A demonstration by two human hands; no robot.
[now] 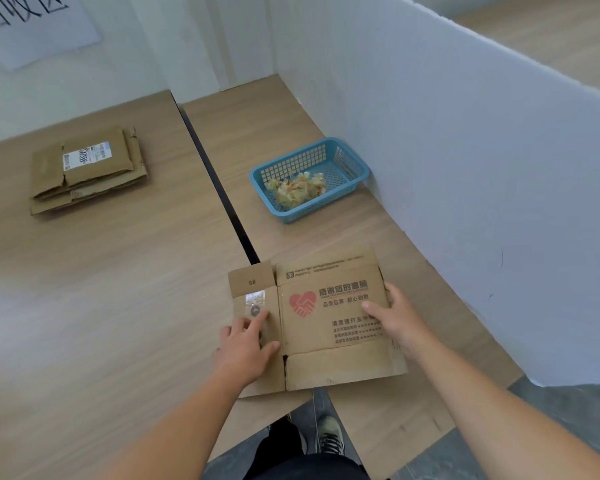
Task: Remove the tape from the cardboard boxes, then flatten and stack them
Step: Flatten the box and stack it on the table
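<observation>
The left hand (pixel 246 344) lies palm down, its fingers straight and spread. Just to its right, the right hand (pixel 397 318) is also palm down, thumb stretched toward the left hand. Both bare forearms (pixel 194 420) reach forward.

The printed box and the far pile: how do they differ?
The printed box is one piece; the pile holds several. The printed box shows a red heart; the pile's top bears a white label. The left hand and right hand rest on the printed box; nothing touches the pile. Both are flat brown cardboard.

Wall sign (pixel 31 26) partly off-frame
</observation>
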